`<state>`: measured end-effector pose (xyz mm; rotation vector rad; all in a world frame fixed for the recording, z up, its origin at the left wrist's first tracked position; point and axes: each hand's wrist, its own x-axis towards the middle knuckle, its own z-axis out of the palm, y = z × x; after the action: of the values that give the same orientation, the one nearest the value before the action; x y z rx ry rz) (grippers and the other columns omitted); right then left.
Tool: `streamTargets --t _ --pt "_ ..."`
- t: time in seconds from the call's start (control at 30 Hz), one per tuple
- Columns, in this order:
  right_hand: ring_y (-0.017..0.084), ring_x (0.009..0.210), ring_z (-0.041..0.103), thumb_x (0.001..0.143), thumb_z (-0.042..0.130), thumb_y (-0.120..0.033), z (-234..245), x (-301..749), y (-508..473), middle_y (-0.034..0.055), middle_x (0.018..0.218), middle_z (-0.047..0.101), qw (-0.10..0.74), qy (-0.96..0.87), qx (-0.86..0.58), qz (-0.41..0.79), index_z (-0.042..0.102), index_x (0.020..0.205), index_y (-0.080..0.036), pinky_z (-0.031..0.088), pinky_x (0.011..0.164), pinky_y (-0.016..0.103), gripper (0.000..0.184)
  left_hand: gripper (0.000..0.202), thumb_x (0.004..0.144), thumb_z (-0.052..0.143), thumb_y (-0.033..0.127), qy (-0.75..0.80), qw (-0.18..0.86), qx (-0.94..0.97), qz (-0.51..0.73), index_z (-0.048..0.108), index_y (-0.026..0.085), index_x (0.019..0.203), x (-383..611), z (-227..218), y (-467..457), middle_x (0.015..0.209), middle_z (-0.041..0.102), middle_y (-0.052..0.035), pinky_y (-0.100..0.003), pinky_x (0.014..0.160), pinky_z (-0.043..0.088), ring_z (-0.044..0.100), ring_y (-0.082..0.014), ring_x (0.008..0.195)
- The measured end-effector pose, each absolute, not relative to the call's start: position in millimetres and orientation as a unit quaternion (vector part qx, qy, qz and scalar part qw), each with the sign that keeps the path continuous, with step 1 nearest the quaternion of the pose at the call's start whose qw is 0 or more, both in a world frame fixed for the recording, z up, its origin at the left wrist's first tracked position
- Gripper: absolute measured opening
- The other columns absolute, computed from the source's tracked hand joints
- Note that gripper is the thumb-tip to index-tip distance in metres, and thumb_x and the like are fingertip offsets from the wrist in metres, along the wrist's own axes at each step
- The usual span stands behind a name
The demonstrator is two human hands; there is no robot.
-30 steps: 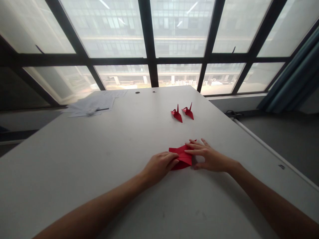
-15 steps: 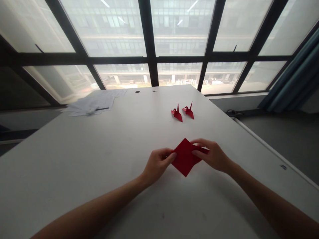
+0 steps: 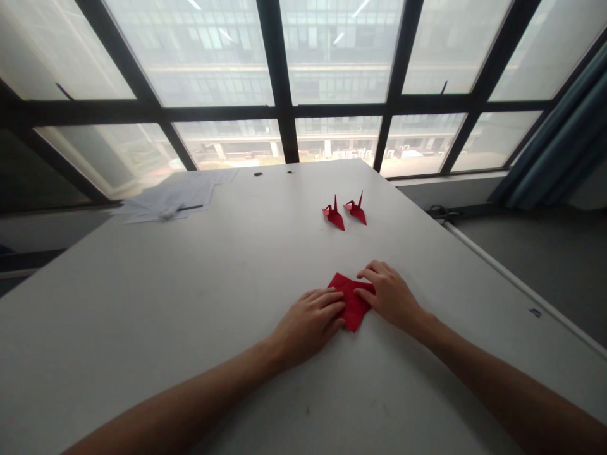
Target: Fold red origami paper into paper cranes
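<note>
A folded red paper square (image 3: 351, 304) lies flat on the white table (image 3: 190, 303), one corner pointing toward me. My left hand (image 3: 310, 322) rests on its left side with the fingers stretched flat over the paper. My right hand (image 3: 389, 294) presses on its right edge, fingers slightly bent and laid on the paper. Neither hand grips it. Farther back stand two finished red paper cranes, the left crane (image 3: 334, 215) and the right crane (image 3: 356, 211), side by side.
A loose pile of white sheets (image 3: 165, 199) lies at the table's far left. Two small round holes (image 3: 257, 173) sit near the far edge. Large dark-framed windows rise behind the table. A blue curtain (image 3: 559, 145) hangs at the right, with floor beyond the table's right edge.
Half a second ago both hands held the red square up off the table by its corners. Now it lies flat on the table with both hands pressing on it.
</note>
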<state>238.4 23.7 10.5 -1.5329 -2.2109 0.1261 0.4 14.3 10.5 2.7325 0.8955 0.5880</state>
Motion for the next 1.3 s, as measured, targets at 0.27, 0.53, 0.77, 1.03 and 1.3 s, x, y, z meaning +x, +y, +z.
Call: streamTargets --t 0.27,0.53,0.77,1.03,1.3 --pt "0.023 0.108 0.058 0.096 0.056 -0.022 10.8 243.8 19.4 0.0066 0.115 0.065 0.204 -0.849 -0.479 0.091 0.070 0.115 -0.025 0.048 0.099 0.038 0.024 0.038 0.095 0.064 0.038 0.306 0.126 0.929 0.168 0.060 0.026 0.131 -4.6 12.7 22.3 0.133 0.065 -0.0046 -0.039 0.106 0.042 0.057 -0.0218 0.124" --pt "0.027 0.142 0.041 0.103 0.039 -0.028 19.3 251.3 19.0 0.0107 0.152 0.048 0.172 -0.857 -0.485 0.035 0.056 0.142 -0.022 0.032 0.117 0.050 0.042 0.028 0.093 0.066 0.044 0.289 0.108 0.938 0.160 0.069 0.027 0.115 -8.3 15.9 25.0 0.125 0.067 -0.0052 -0.039 0.099 0.041 0.059 -0.0236 0.114" --pt "0.025 0.153 0.014 0.103 0.027 -0.058 7.5 249.1 13.6 0.0074 0.165 0.016 0.055 -0.892 -0.425 0.142 0.013 0.160 -0.024 0.006 0.124 0.057 0.068 0.025 0.093 0.066 0.041 0.288 0.109 0.937 0.168 0.070 0.027 0.114 -8.0 13.3 24.9 0.114 0.067 -0.0047 -0.037 0.098 0.045 0.057 -0.0224 0.106" --pt "0.026 0.154 0.012 0.103 0.014 -0.060 0.9 275.3 48.1 0.0064 0.165 0.017 0.036 -0.838 -0.537 0.092 0.022 0.158 -0.023 0.004 0.121 0.062 0.067 0.031 0.093 0.066 0.037 0.292 0.111 0.937 0.157 0.066 0.029 0.123 -8.8 11.1 24.9 0.127 0.065 -0.0028 -0.040 0.101 0.045 0.056 -0.0233 0.113" --pt "0.031 0.154 0.011 0.103 0.016 -0.058 -11.5 284.0 63.8 0.0077 0.167 0.014 0.042 -0.782 -0.619 0.059 0.025 0.158 -0.031 0.012 0.115 0.070 0.062 0.030 0.091 0.068 0.034 0.297 0.115 0.934 0.160 0.067 0.029 0.121 -7.7 12.6 23.5 0.127 0.066 -0.0030 -0.041 0.102 0.045 0.056 -0.0240 0.114"
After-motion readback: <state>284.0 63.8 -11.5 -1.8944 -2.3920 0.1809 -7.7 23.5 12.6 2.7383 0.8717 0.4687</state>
